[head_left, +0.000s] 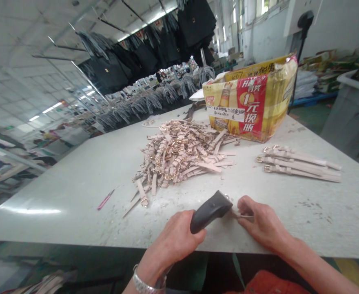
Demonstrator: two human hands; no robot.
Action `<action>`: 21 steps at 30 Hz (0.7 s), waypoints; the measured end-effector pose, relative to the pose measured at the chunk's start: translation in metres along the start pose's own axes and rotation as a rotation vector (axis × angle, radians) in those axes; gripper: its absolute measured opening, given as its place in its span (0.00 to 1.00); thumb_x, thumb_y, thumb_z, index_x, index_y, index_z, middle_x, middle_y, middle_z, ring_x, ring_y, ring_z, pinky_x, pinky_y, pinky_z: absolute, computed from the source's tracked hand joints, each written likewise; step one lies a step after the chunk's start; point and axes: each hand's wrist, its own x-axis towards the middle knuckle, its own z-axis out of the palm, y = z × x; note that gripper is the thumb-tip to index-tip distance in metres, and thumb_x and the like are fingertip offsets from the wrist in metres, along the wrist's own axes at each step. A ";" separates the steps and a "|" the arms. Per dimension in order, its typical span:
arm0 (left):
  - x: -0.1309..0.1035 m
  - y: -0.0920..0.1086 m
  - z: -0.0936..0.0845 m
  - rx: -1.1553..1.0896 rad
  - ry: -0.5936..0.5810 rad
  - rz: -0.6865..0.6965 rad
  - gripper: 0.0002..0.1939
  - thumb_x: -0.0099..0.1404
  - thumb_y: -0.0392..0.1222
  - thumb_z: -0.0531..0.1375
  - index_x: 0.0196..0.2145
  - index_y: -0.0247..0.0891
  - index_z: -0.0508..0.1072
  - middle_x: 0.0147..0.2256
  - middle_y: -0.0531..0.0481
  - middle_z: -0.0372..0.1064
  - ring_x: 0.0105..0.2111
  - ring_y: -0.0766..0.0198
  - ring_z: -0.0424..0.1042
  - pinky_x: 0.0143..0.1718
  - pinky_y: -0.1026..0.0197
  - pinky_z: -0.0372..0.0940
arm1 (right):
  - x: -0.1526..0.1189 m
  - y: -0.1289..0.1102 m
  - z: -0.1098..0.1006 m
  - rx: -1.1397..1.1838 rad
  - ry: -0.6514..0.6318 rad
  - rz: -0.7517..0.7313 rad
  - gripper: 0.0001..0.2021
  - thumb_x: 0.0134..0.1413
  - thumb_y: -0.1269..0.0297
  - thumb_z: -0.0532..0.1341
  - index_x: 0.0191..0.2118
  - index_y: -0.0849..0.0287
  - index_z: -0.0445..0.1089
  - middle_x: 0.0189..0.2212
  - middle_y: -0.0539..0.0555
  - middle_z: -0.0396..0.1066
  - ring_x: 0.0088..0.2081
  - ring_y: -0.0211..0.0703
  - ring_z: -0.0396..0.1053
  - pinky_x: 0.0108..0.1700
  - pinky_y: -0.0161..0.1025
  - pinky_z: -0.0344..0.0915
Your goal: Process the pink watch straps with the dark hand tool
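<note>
My left hand (179, 234), a silver watch on its wrist, grips a black curved handheld tool (211, 210) near the table's front edge. The tool's head tilts up to the right; its exact kind is unclear. Just right of it, my right hand (260, 224) is closed, pinching a thin pale strap (246, 217) whose far part is mostly hidden by the fingers. Beyond both hands lies a large heap of pale pink buckled straps (179, 153) with gold-coloured buckles. Several similar straps (302, 165) lie side by side at the right.
A yellow and red cardboard box (249, 104) stands behind the heap. A pink pen-like tool (106, 200) lies on the left of the white table (75, 175). Dark bags (155, 49) hang beyond the table, and a grey bin (347, 110) stands to the right.
</note>
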 end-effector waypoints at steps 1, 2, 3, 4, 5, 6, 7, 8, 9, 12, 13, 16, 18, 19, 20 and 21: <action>-0.003 -0.003 0.000 -0.002 0.009 -0.018 0.14 0.59 0.50 0.56 0.36 0.38 0.72 0.35 0.47 0.73 0.36 0.57 0.71 0.31 0.63 0.60 | 0.000 0.000 -0.001 -0.021 -0.007 -0.004 0.06 0.48 0.70 0.56 0.33 0.54 0.59 0.26 0.47 0.69 0.29 0.41 0.69 0.31 0.35 0.59; -0.005 -0.006 0.001 -0.005 0.017 -0.034 0.14 0.59 0.50 0.55 0.36 0.38 0.72 0.34 0.47 0.73 0.36 0.56 0.71 0.31 0.63 0.60 | 0.000 0.000 -0.001 -0.038 -0.012 -0.007 0.05 0.48 0.70 0.56 0.33 0.54 0.59 0.26 0.47 0.69 0.29 0.41 0.68 0.31 0.35 0.58; -0.009 -0.009 0.001 -0.010 0.023 -0.050 0.14 0.59 0.49 0.55 0.36 0.38 0.72 0.34 0.47 0.73 0.37 0.56 0.72 0.32 0.63 0.61 | 0.000 -0.001 -0.001 -0.051 -0.012 -0.009 0.05 0.48 0.70 0.56 0.32 0.54 0.60 0.25 0.47 0.68 0.28 0.41 0.68 0.31 0.35 0.58; -0.012 -0.011 0.001 -0.019 0.031 -0.066 0.14 0.60 0.49 0.55 0.36 0.38 0.72 0.33 0.47 0.73 0.37 0.56 0.72 0.33 0.62 0.61 | 0.001 -0.001 -0.001 -0.056 -0.008 -0.009 0.05 0.48 0.70 0.56 0.32 0.55 0.60 0.25 0.47 0.68 0.29 0.41 0.68 0.31 0.35 0.58; -0.015 -0.014 0.001 -0.032 0.037 -0.080 0.14 0.60 0.49 0.55 0.36 0.38 0.72 0.33 0.48 0.73 0.38 0.56 0.72 0.34 0.62 0.62 | 0.001 -0.001 -0.001 -0.055 -0.002 -0.011 0.05 0.47 0.70 0.56 0.33 0.55 0.61 0.26 0.47 0.69 0.29 0.41 0.68 0.32 0.35 0.58; -0.019 -0.015 0.001 -0.051 0.041 -0.092 0.14 0.60 0.49 0.55 0.37 0.38 0.72 0.33 0.48 0.74 0.38 0.56 0.73 0.35 0.62 0.63 | 0.001 -0.002 -0.001 -0.052 0.004 -0.014 0.06 0.47 0.71 0.56 0.34 0.55 0.62 0.27 0.47 0.69 0.30 0.41 0.68 0.33 0.36 0.59; -0.022 -0.017 0.002 -0.072 0.040 -0.103 0.14 0.60 0.49 0.55 0.37 0.38 0.73 0.32 0.48 0.74 0.38 0.56 0.73 0.35 0.62 0.63 | 0.001 -0.003 -0.001 -0.047 0.008 -0.017 0.07 0.46 0.71 0.56 0.34 0.55 0.63 0.27 0.48 0.70 0.30 0.41 0.68 0.33 0.36 0.59; -0.025 -0.018 0.004 -0.093 0.037 -0.112 0.14 0.60 0.49 0.55 0.37 0.38 0.73 0.32 0.49 0.74 0.38 0.56 0.73 0.35 0.62 0.64 | 0.001 -0.005 -0.001 -0.039 0.013 -0.019 0.07 0.46 0.71 0.56 0.34 0.55 0.64 0.27 0.48 0.70 0.31 0.41 0.68 0.34 0.36 0.59; -0.028 -0.019 0.006 -0.109 0.034 -0.119 0.14 0.60 0.49 0.55 0.38 0.38 0.73 0.31 0.50 0.74 0.37 0.56 0.74 0.36 0.62 0.64 | 0.002 -0.006 -0.002 -0.031 0.014 -0.020 0.07 0.46 0.70 0.56 0.34 0.56 0.65 0.27 0.48 0.70 0.30 0.41 0.68 0.33 0.35 0.60; -0.037 -0.024 0.016 -0.117 0.038 -0.129 0.13 0.60 0.47 0.55 0.37 0.39 0.74 0.31 0.50 0.74 0.37 0.56 0.74 0.36 0.62 0.64 | 0.004 -0.008 -0.015 -0.006 0.023 -0.018 0.06 0.50 0.66 0.57 0.35 0.56 0.69 0.28 0.49 0.72 0.31 0.41 0.69 0.33 0.36 0.61; -0.039 -0.026 0.020 -0.115 0.044 -0.129 0.12 0.60 0.46 0.55 0.37 0.39 0.74 0.32 0.50 0.75 0.37 0.57 0.74 0.36 0.62 0.64 | 0.005 -0.006 -0.024 -0.007 0.041 -0.015 0.07 0.51 0.64 0.57 0.36 0.56 0.70 0.29 0.50 0.73 0.31 0.42 0.70 0.34 0.36 0.62; -0.048 -0.034 0.032 -0.126 0.070 -0.119 0.12 0.59 0.44 0.55 0.38 0.39 0.74 0.35 0.49 0.75 0.37 0.57 0.74 0.38 0.62 0.64 | 0.015 0.008 -0.059 -0.044 0.148 0.007 0.11 0.52 0.59 0.59 0.38 0.57 0.74 0.33 0.51 0.76 0.35 0.45 0.71 0.37 0.39 0.64; -0.054 -0.038 0.037 -0.135 0.099 -0.124 0.13 0.58 0.44 0.56 0.39 0.39 0.75 0.36 0.48 0.75 0.39 0.56 0.74 0.40 0.61 0.64 | 0.026 0.025 -0.088 -0.041 0.212 0.026 0.14 0.51 0.56 0.60 0.39 0.57 0.75 0.36 0.53 0.76 0.37 0.49 0.72 0.38 0.40 0.65; -0.057 -0.039 0.039 -0.133 0.113 -0.133 0.13 0.58 0.45 0.57 0.39 0.39 0.75 0.36 0.48 0.75 0.40 0.56 0.74 0.41 0.60 0.63 | 0.032 0.035 -0.102 -0.019 0.233 0.027 0.16 0.50 0.54 0.60 0.40 0.58 0.75 0.37 0.53 0.77 0.38 0.50 0.72 0.39 0.41 0.66; -0.060 -0.041 0.041 -0.132 0.131 -0.146 0.14 0.58 0.45 0.57 0.39 0.38 0.75 0.37 0.47 0.75 0.41 0.55 0.73 0.42 0.59 0.63 | 0.037 0.045 -0.116 -0.005 0.234 0.022 0.18 0.51 0.52 0.60 0.41 0.59 0.76 0.38 0.55 0.77 0.38 0.51 0.73 0.39 0.42 0.66; -0.063 -0.042 0.043 -0.130 0.148 -0.160 0.14 0.58 0.45 0.57 0.40 0.38 0.75 0.38 0.46 0.75 0.42 0.54 0.73 0.43 0.59 0.63 | 0.042 0.054 -0.128 -0.022 0.228 0.023 0.19 0.52 0.51 0.59 0.42 0.59 0.76 0.38 0.56 0.77 0.38 0.53 0.73 0.38 0.43 0.66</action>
